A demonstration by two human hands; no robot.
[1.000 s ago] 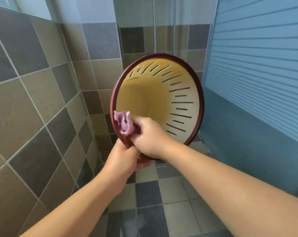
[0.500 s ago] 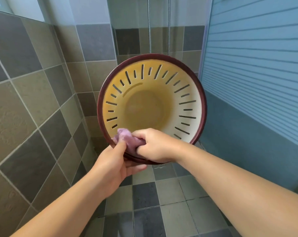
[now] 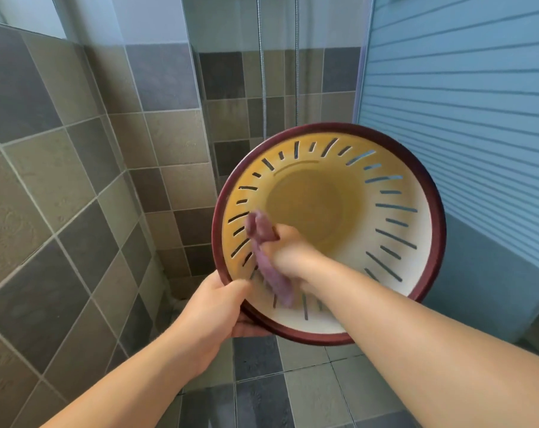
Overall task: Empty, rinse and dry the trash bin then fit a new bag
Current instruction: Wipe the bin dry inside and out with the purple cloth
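**Cloth inside the tipped bin**

The right hand clutches a limp purple cloth against the inner wall of the round, slotted yellow plastic bin. The left hand grips its dark red rim from below. Held above the tiled floor, the bin's mouth faces the camera, its axis pointing away.

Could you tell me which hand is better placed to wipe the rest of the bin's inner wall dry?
The right hand. It already grips the purple cloth inside the bin, against the slotted wall. The left hand grips the lower rim from outside, steadying the bin, so it should stay put.
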